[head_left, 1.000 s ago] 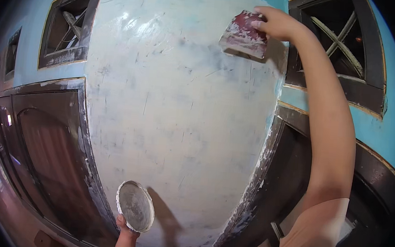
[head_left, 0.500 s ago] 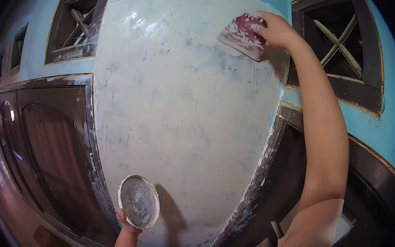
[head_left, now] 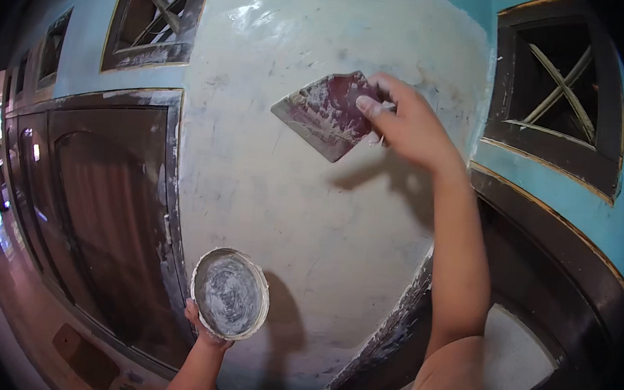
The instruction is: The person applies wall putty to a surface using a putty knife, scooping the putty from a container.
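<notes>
Up in the middle, my right hand (head_left: 411, 129) grips a dark red putty spreader (head_left: 329, 112) smeared with pale filler. Its flat edge points left and down, held off the wall, and a shadow falls below it. Lower down, my left hand (head_left: 205, 329) holds a round shallow pan (head_left: 231, 297) from beneath, its inside tilted toward me. Whitish paste coats the pan's inside and crusts its rim; most of my left fingers are hidden behind it. In front of both hands stands a wall panel (head_left: 282, 207) skimmed with off-white filler, shiny and wet at the top left.
Dark wooden doors flank the panel, one on the left (head_left: 113, 209) and one on the right (head_left: 540, 279), their frames spotted with filler. Above them are window openings with crossed bars (head_left: 555, 86) in turquoise wall. A brown object (head_left: 85, 357) lies on the floor at lower left.
My right hand has brought the spreader down and left, away from the wall's upper right. The pan appears slightly higher and further right. The whole view has shifted a little.
</notes>
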`<state>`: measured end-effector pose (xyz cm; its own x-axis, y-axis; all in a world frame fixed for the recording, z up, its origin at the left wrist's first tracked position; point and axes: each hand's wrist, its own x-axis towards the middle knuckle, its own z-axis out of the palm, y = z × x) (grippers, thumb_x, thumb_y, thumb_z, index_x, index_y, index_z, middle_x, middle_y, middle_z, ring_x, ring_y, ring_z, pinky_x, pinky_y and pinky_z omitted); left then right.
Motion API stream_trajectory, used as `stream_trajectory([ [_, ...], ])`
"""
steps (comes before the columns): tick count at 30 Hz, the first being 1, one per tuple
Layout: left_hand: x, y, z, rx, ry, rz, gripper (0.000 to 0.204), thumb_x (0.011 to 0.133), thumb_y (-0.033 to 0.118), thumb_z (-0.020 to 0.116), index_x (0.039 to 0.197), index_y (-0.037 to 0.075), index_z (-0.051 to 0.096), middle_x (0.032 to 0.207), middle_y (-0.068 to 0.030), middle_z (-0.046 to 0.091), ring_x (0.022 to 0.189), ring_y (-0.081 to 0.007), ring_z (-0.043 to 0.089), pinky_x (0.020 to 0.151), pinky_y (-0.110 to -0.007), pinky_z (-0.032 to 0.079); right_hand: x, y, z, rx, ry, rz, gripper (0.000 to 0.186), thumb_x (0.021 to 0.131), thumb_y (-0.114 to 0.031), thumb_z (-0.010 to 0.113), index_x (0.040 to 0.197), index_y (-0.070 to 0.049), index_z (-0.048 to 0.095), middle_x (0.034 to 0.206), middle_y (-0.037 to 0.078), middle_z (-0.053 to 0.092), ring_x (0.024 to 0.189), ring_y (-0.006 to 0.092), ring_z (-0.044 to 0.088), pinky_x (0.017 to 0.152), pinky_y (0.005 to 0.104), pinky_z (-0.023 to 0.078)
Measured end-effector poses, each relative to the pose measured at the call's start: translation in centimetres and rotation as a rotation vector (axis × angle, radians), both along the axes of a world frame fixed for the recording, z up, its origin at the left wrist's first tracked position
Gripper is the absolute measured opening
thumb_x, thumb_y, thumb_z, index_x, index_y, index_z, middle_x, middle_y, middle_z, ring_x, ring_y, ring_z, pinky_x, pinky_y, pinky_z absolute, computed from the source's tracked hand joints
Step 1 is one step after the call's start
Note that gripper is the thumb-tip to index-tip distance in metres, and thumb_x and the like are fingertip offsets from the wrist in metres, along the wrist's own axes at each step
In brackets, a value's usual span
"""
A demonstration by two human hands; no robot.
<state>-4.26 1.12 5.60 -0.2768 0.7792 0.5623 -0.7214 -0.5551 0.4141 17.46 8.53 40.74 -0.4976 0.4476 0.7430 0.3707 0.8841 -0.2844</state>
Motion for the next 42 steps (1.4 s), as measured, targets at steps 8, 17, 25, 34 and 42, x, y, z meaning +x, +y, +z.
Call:
stream_trajectory([
  [8,-0.3,-1.5,-0.4,-0.052,-0.089,-0.031,0.098,0.074,0.079,0.05,0.144,0.012,0.034,0.14,-0.0152,0.043,0.123,-0.0349,0.049,0.099,-0.053,0.046,-3.8,1.7,-18.3,-0.442,0.395,0.285,0.019,0.098,-0.016,0.053,0.106,0.001,0.051,0.083,0.005,0.062,0.066,0.0091,0.059,0.059,0.0249,0.049],
  [17,-0.5,-1.1,-3.1,-0.13,-0.195,-0.045,0.1,0.072,0.081,0.049,0.144,0.014,0.034,0.142,-0.0164,0.04,0.125,-0.0382,0.046,0.1,-0.058,0.043,-3.1,0.8,-27.9,-0.624,0.477,0.315,0.018,0.098,-0.017,0.053,0.105,-0.001,0.049,0.087,0.004,0.063,0.067,0.0099,0.061,0.059,0.0233,0.048],
  [25,-0.5,-1.5,-4.3,-0.121,0.047,0.022,0.101,0.071,0.077,0.051,0.144,0.009,0.034,0.139,-0.0157,0.044,0.122,-0.0335,0.051,0.099,-0.05,0.047,-4.1,-0.9,-28.8,-0.323,0.3,0.338,0.013,0.09,-0.002,0.056,0.103,0.0,0.054,0.089,0.01,0.066,0.073,0.0165,0.065,0.067,0.0303,0.053],
  [34,-0.6,-2.4,-2.4,-0.143,0.101,0.035,0.099,0.07,0.075,0.051,0.144,0.011,0.034,0.14,-0.0158,0.042,0.124,-0.0344,0.048,0.099,-0.052,0.045,-2.7,-2.7,-26.1,-0.129,-0.129,0.25,0.028,0.076,0.004,0.058,0.103,-0.004,0.058,0.094,0.014,0.061,0.084,0.0346,0.06,0.072,0.0404,0.049],
  [42,-1.0,-2.4,-2.9,-0.193,0.035,0.035,0.091,0.076,0.075,0.048,0.141,0.013,0.039,0.137,-0.0148,0.046,0.12,-0.0345,0.051,0.097,-0.053,0.046,-4.0,-2.1,-26.5,-0.288,-0.156,0.323,0.016,0.09,-0.007,0.054,0.106,-0.004,0.054,0.086,0.015,0.06,0.078,0.0332,0.059,0.069,0.0394,0.047],
])
